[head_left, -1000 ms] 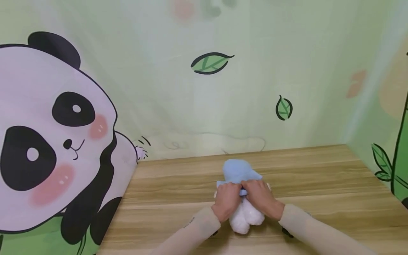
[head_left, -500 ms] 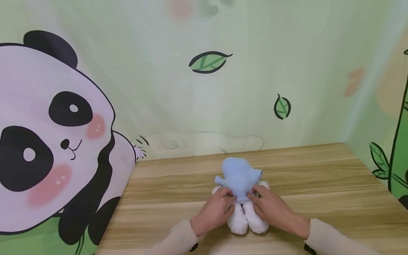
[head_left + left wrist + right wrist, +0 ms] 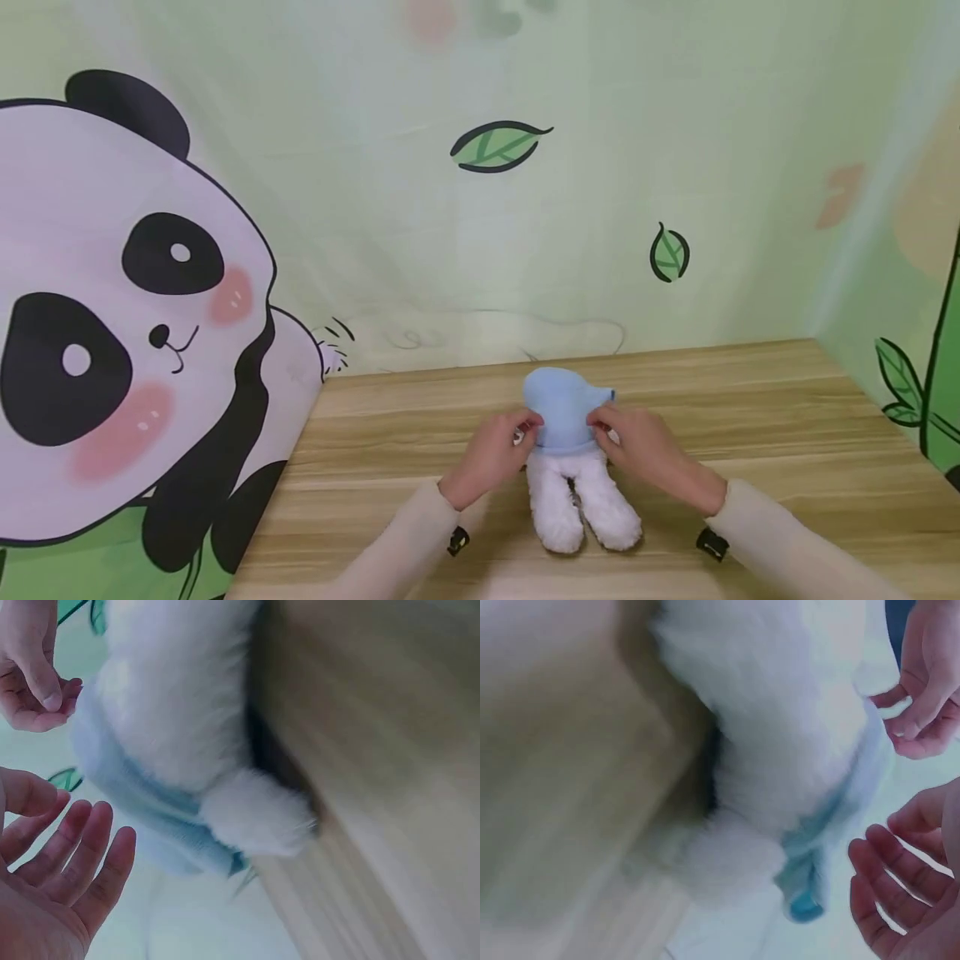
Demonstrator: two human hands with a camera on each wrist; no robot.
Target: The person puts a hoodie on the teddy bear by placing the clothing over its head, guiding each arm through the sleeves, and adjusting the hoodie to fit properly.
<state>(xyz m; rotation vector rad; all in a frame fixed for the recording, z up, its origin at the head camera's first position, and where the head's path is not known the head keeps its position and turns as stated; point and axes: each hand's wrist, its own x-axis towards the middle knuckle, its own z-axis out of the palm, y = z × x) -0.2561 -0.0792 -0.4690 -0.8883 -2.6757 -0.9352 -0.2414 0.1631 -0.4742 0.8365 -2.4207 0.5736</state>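
Note:
A white plush toy (image 3: 585,508) lies on the wooden table with its two legs toward me. Over its upper part lies a small blue doll shirt (image 3: 566,408), one short sleeve sticking out at the right; the toy's head is hidden. At the shirt's left side my left hand (image 3: 491,454) pinches the cloth between thumb and fingertips. My right hand (image 3: 652,450) pinches the opposite side. In the left wrist view, the white fur (image 3: 180,690) and the shirt's blue edge (image 3: 150,802) show beside my left hand (image 3: 60,877). Right wrist view: my right hand's other fingers (image 3: 889,889) curl loosely.
The wooden table (image 3: 390,442) reaches back to a pale green cloth backdrop (image 3: 360,208) with printed leaves. A large printed panda (image 3: 150,333) fills the left side. Black wrist straps (image 3: 712,543) show below the sleeves.
My hands have gone from gripping the shirt close together to pinching its two sides, farther apart. The shirt's lower edge sits higher, showing more of the plush legs.

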